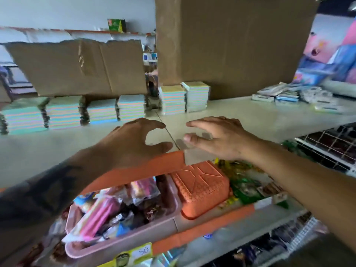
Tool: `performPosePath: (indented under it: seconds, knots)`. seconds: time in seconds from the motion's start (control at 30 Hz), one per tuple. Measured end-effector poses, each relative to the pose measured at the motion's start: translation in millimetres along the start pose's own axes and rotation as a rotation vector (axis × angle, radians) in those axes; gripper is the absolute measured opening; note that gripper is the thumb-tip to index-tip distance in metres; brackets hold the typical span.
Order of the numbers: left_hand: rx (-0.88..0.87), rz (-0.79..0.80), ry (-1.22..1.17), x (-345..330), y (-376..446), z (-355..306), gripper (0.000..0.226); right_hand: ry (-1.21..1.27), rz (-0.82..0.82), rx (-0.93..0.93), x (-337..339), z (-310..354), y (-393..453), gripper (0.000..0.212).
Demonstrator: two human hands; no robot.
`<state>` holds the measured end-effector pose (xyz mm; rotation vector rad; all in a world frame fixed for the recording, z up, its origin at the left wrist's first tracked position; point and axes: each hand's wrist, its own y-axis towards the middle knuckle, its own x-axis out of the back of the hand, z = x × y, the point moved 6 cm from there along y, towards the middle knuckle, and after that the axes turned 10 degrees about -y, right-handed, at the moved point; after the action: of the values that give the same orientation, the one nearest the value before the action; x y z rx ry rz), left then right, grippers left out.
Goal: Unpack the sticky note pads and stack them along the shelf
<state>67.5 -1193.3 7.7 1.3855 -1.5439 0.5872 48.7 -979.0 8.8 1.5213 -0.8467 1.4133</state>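
A tall brown cardboard box (237,45) stands at the back of the pale shelf (250,116), and a torn brown cardboard flap (77,68) leans at the back left. To the right lies a loose heap of small white-and-blue packets (294,95), with a black wire rack (331,149) at the right edge. Below the shelf's orange front edge (134,174) sit a pink plastic tray of wrapped items (119,214) and an upturned orange plastic basket (202,187), with green and yellow packets (248,182) beside it.

The pastel striped sticky note pads stand in stacks along the back of the shelf: a row of four low stacks (71,112) in front of the torn flap on the left, and two taller stacks (183,98) just beside each other against the foot of the tall box. The picture is blurred, so single pads cannot be counted.

Both hands hover above the bare middle of the shelf, in front of the stacks and apart from them. The left hand (133,143) has its fingers (154,124) and thumb loosely curved into a wide C, grasping nothing. The right hand (217,137) faces it with fingers (196,124) stretched toward the left, released and empty. The fingertips of the two hands are near each other without touching. The taller stacks lie behind the right hand, the low row behind and left of the left hand.
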Motion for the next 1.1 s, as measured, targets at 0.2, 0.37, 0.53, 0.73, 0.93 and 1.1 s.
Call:
performPosePath:
  seconds: [0.2,0.37,0.53,0.73,0.93,1.1]
  knots:
    - [-0.071,0.054,-0.006,-49,54,-75,0.07,0.008,-0.022,-0.076,4,-92,-25,0.078]
    - [-0.174,0.121,0.044,-92,117,-131,0.07,0.036,-0.051,-0.177,3,-170,-37,0.083]
    - [-0.245,0.19,0.073,-132,195,-179,0.073,-0.01,-0.062,-0.256,7,-249,-35,0.064]
    - [-0.297,0.224,0.065,-164,294,-229,0.068,-0.047,-0.133,-0.327,32,-349,-4,0.06]
    - [-0.334,0.201,-0.02,-196,369,-267,0.057,-0.126,-0.16,-0.361,39,-431,29,0.056]
    - [-0.294,0.135,-0.007,-224,421,-287,0.056,-0.128,-0.195,-0.32,43,-479,62,0.045]
